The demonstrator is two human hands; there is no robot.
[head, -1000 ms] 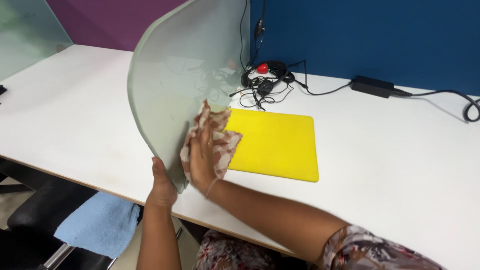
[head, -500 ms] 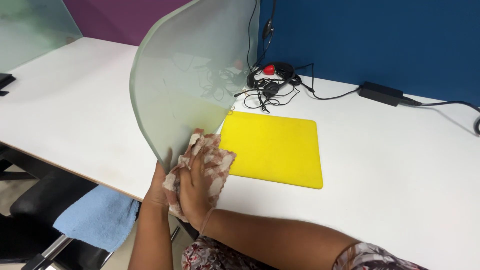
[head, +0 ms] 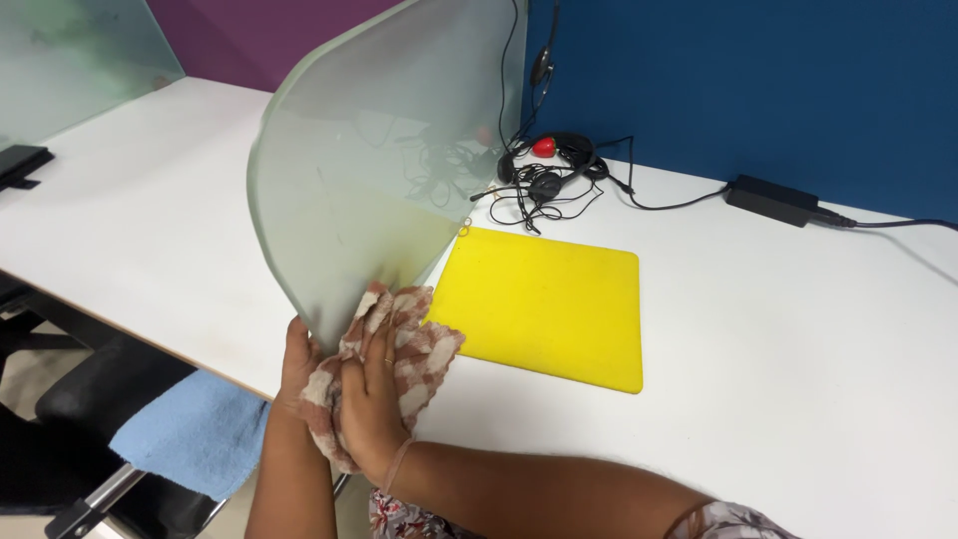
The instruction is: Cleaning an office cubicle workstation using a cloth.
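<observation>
The right hand [head: 374, 399] presses a checked cloth [head: 414, 349] flat against the lower front corner of the upright frosted glass panel [head: 369, 180], which rises up and away, while the left hand [head: 297, 359] grips its edge behind.

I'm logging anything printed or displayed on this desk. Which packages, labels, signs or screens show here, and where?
None in view: no package, label, sign or screen shows.
Nearest things: a black power adapter at the back of the white desk, plain, no readable sticker visible.
A plain yellow mat lies flat mid-desk, unmarked.
A frosted glass divider stands at the desk edge, blank.
</observation>
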